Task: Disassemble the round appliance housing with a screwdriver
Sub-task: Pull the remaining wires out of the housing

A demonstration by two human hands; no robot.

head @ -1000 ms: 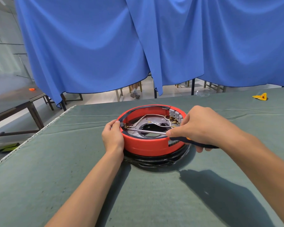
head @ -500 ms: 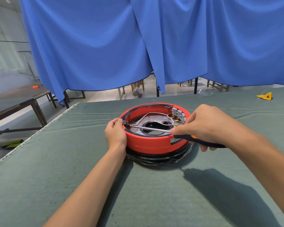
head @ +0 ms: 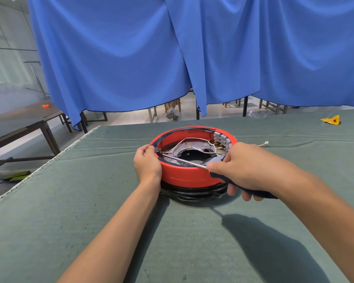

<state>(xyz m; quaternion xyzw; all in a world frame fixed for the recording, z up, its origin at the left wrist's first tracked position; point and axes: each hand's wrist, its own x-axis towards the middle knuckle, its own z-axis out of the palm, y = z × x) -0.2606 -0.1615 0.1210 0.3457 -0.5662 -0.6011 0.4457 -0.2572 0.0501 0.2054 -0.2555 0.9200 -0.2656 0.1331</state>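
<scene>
Blue curtains (head: 114,58) hang behind a green-covered desk (head: 90,221), where a red round housing (head: 188,176) sits between the hands, open side up with wiring showing. Left hand (head: 147,164) curls around the housing's near-left rim, while right hand (head: 249,168) wraps the dark handle of a screwdriver (head: 184,161) whose shaft lies low across the opening, tip beside the left fingers. If the tip slips off its screw, it could jab those fingers or snag a wire.

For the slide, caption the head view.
Left hand steadies the red housing while right hand works a screwdriver inside.
</scene>
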